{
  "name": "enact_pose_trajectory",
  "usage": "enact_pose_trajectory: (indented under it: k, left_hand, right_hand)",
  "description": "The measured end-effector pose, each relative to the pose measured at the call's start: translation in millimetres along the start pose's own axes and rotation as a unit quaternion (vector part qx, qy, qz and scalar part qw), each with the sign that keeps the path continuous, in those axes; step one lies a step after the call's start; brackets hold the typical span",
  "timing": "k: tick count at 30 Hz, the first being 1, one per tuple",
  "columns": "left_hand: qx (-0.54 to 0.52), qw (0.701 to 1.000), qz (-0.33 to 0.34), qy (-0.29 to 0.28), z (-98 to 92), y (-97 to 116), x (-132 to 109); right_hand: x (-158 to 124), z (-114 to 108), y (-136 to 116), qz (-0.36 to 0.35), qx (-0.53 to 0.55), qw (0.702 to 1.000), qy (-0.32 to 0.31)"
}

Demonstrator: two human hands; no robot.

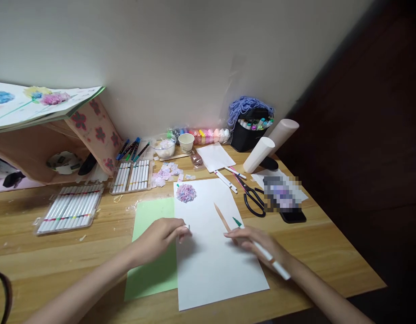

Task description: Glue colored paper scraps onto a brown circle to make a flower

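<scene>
A white sheet of paper [208, 265] lies in front of me, overlapping a light green sheet [150, 279] on its left. Near its top left corner is a round pink-and-purple cluster of small pieces [186, 193] with a bit of green beside it. My right hand [258, 243] is closed around a white marker [278, 268] whose green pointed end sticks out past the fingers. By those fingertips a tan pointed strip [221, 215] slants over the sheet. My left hand [170, 234] is pinched over the sheet's left side; a tiny whitish piece shows at its fingertips, too small to name.
Scissors [251, 198], a phone [293, 215] and two white tubes [259, 154] lie or stand right. Behind are paper scraps [165, 174], a paper cup [186, 143] and a black marker holder [246, 137]. Marker cases [71, 209] and a pink box [96, 130] stand left.
</scene>
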State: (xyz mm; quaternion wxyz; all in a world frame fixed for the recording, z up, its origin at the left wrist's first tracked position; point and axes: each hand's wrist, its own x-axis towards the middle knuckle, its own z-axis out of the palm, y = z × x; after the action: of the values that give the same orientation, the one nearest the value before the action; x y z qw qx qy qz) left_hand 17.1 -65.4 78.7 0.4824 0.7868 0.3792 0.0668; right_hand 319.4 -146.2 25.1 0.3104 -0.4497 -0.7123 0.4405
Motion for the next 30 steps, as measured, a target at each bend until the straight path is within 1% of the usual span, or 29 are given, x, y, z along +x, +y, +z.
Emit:
enact_pose_trajectory:
  k: [1,2,3,4,6,9,11,13,15,16,18,19,20,21,23,26,30]
  left_hand:
    - [0.06,0.997,0.032,0.019,4.1,-8,3]
    - [0.106,0.991,0.081,0.02,9.8,-16,7]
    - [0.142,0.981,0.128,0.021,16.3,-24,11]
    - [0.171,0.971,0.164,0.029,22.8,-32,15]
    - [0.21,0.955,0.206,0.042,33.1,-45,21]
    - [0.234,0.943,0.229,0.053,38.5,-55,24]
    - [0.238,0.941,0.234,0.052,37.0,-55,23]
    - [0.24,0.94,0.238,0.044,34.2,-55,20]
    - [0.246,0.938,0.244,0.032,31.5,-56,17]
    - [0.251,0.935,0.248,0.03,30.3,-57,15]
    - [0.261,0.927,0.266,0.036,28.4,-61,11]
    - [0.265,0.922,0.278,0.043,27.7,-64,10]
    - [0.265,0.918,0.291,0.051,27.0,-66,9]
    - [0.263,0.915,0.301,0.058,26.4,-68,9]
    - [0.254,0.914,0.308,0.067,25.4,-70,9]
    - [0.236,0.92,0.302,0.078,24.4,-72,10]
    - [0.206,0.93,0.292,0.089,22.7,-75,11]
  right_hand:
    - [0,3,5,-0.023,-0.067,0.997,-0.035]
    - [0,6,10,-0.053,-0.124,0.989,-0.067]
    - [1,8,16,-0.072,-0.168,0.98,-0.083]
    - [1,8,23,-0.081,-0.201,0.973,-0.082]
    - [1,2,35,-0.065,-0.247,0.965,-0.061]
    - [3,-20,50,-0.035,-0.272,0.961,-0.032]
    - [7,-34,52,-0.035,-0.267,0.963,-0.005]
    - [17,-38,48,-0.037,-0.25,0.967,0.039]
    - [32,-32,39,-0.023,-0.193,0.976,0.093]
    - [41,-26,34,-0.015,-0.137,0.983,0.117]
    - [63,-11,25,-0.004,0.006,0.992,0.127]
    - [75,-4,22,0.0,0.074,0.99,0.117]
    - [88,3,21,0.019,0.128,0.988,0.083]
    - [99,10,21,0.035,0.162,0.984,0.059]
    - [120,19,23,0.052,0.193,0.98,0.026]
    - [137,26,29,0.052,0.199,0.979,0.005]
    - [139,31,32,0.043,0.14,0.989,0.011]
